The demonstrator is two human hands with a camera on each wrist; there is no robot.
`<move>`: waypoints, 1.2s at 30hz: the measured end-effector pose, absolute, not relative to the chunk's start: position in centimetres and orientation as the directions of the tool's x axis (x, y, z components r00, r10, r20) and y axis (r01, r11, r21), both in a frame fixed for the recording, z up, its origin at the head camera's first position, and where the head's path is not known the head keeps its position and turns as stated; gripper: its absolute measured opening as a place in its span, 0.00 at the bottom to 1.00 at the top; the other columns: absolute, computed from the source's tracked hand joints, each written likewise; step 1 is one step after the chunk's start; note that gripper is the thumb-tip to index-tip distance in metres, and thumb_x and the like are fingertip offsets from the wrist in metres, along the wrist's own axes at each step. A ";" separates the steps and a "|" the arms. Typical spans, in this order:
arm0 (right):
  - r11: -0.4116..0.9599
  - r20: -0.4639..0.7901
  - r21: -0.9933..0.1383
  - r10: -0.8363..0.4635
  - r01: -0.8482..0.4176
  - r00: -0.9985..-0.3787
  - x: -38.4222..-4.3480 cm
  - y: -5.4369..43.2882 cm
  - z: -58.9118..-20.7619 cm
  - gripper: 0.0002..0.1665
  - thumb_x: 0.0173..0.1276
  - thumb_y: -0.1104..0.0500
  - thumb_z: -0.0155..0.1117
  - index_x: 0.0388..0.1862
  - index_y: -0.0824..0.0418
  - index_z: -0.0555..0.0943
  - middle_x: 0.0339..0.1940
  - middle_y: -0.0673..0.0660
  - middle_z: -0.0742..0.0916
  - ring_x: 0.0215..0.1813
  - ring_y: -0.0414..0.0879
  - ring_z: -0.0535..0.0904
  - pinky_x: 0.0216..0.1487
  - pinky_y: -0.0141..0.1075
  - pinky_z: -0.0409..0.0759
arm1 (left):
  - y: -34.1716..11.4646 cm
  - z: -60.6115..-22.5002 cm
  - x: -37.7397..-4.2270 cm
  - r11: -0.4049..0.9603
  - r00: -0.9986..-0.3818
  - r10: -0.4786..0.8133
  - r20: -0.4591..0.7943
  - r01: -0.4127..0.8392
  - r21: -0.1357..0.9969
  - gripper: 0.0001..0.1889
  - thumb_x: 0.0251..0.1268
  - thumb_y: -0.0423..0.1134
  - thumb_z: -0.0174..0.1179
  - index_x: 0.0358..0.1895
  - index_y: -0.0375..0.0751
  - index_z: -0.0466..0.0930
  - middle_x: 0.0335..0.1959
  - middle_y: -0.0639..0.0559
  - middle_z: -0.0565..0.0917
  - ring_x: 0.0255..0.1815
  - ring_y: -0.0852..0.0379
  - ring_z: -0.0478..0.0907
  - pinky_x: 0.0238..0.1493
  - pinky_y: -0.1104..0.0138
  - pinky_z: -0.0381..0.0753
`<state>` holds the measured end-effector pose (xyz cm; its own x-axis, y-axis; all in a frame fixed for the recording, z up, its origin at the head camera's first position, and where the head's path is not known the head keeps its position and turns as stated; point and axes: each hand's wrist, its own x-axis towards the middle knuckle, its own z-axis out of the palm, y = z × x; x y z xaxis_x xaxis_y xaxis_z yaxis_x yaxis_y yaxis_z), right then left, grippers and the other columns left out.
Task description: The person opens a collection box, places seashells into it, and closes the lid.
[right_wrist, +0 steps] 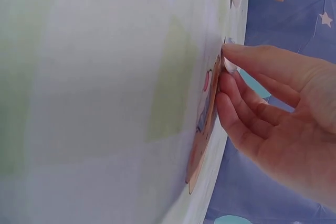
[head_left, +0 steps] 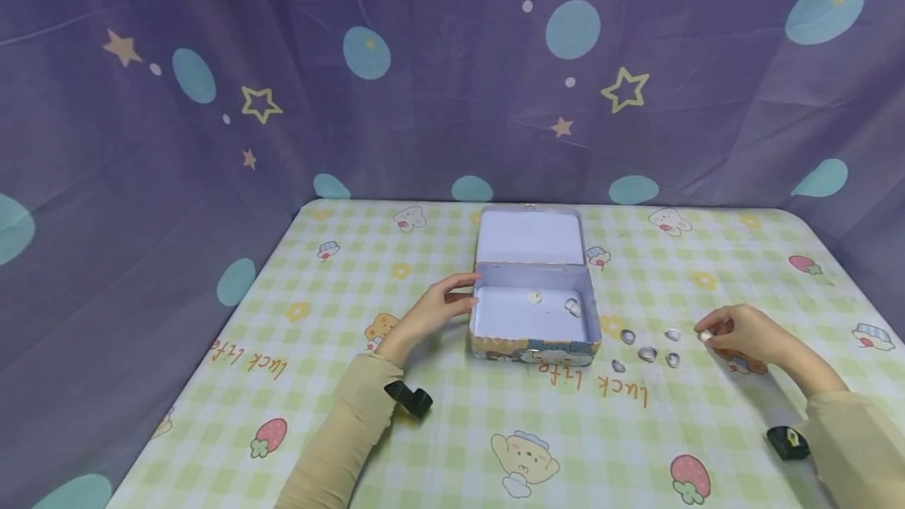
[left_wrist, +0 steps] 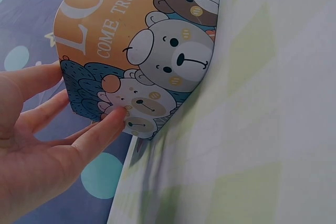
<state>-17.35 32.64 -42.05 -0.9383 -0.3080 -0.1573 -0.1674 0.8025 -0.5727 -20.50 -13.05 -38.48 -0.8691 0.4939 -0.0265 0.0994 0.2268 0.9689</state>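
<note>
A tin box (head_left: 537, 352) printed with cartoon bears stands on the tablecloth, its lid (head_left: 530, 238) swung back. My left hand (head_left: 441, 309) rests straight fingers on the tin's left side; in the left wrist view the fingertips (left_wrist: 116, 119) touch its printed wall. Inside the tin lie a round cream shell (head_left: 534, 297) and a grey-white shell (head_left: 573, 307). To the right of the tin, my right hand (head_left: 745, 336) pinches a small whitish shell (head_left: 705, 335) between thumb and fingers, low over the cloth. In the right wrist view the fingers partly hide that shell (right_wrist: 230, 65).
Several small grey-white shells, one of them a shell (head_left: 646, 353) near the middle of the group, lie between the tin and my right hand. A checked tablecloth (head_left: 396, 462) with cartoon prints covers the table. Behind it hangs a purple curtain (head_left: 438, 116) with stars.
</note>
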 end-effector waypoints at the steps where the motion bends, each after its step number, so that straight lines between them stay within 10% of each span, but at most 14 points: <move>1: 0.800 -0.159 -0.577 -0.309 -0.166 -0.937 -17.3 32.6 -42.0 0.11 0.54 0.65 0.64 0.36 0.69 0.81 0.24 0.51 0.82 0.22 0.34 0.69 0.25 0.29 0.70 | -13.1 -38.5 -20.5 0.228 -0.869 0.494 -0.025 0.102 0.968 0.24 0.62 0.29 0.51 0.62 0.28 0.59 0.62 0.30 0.59 0.59 0.34 0.62 0.55 0.59 0.72; 36: 0.737 0.116 -0.560 -0.382 -0.378 -0.917 -18.3 29.1 -39.7 0.05 0.56 0.68 0.61 0.31 0.64 0.83 0.27 0.52 0.83 0.26 0.31 0.71 0.23 0.28 0.73 | -13.2 -39.7 -21.2 0.197 -0.869 0.495 -0.007 0.104 0.975 0.25 0.61 0.30 0.52 0.62 0.30 0.60 0.62 0.33 0.61 0.59 0.35 0.63 0.54 0.61 0.73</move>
